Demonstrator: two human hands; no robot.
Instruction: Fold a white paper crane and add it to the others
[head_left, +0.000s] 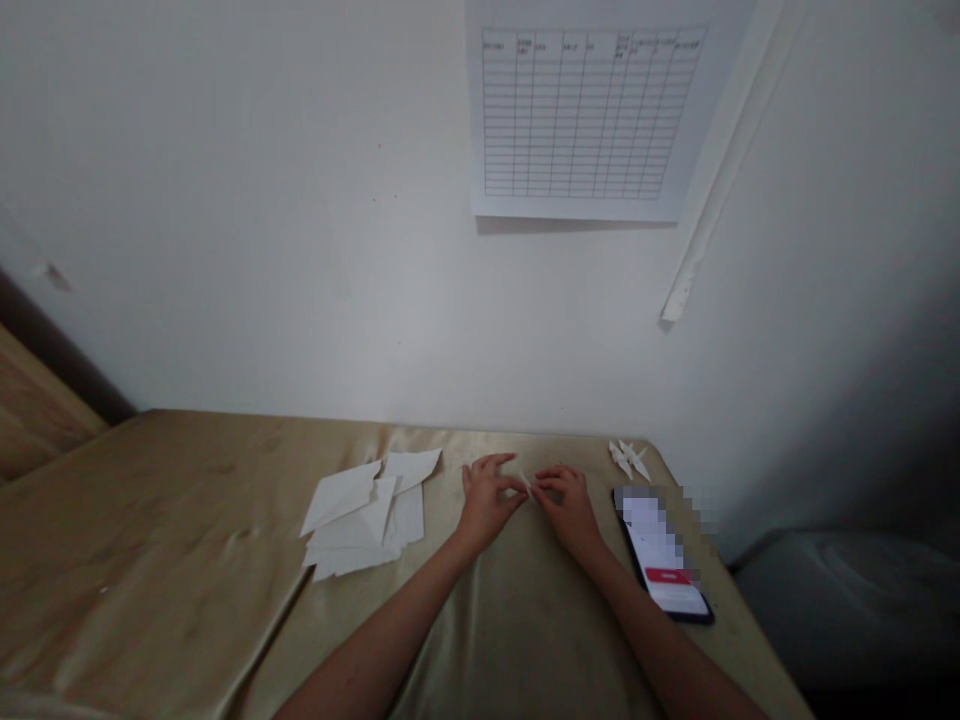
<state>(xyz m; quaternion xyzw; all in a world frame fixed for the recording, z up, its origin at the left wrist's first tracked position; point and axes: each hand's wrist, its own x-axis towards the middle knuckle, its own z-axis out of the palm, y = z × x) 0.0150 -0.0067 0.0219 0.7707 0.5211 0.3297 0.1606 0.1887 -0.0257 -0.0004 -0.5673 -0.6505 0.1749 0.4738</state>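
A small piece of folded white paper (526, 483) is pinched between my two hands, seen nearly edge-on, so its full shape is hard to make out. My left hand (489, 500) grips its left side with thumb and index finger, the other fingers stretched out. From the other side, the thumb and fingertips of my right hand (568, 502) close on it. Left of my hands lies a loose pile of white paper sheets (360, 520). Small folded white paper figures (628, 460), pointed like cranes, rest near the far right corner.
A phone (664, 555) with a lit screen lies to the right of my right forearm. Shiny gold-brown cloth (187, 540) covers the table, which meets a white wall (300, 250) at the back. A printed chart (585, 120) hangs there. A grey rounded object (847, 600) stands beyond the right edge.
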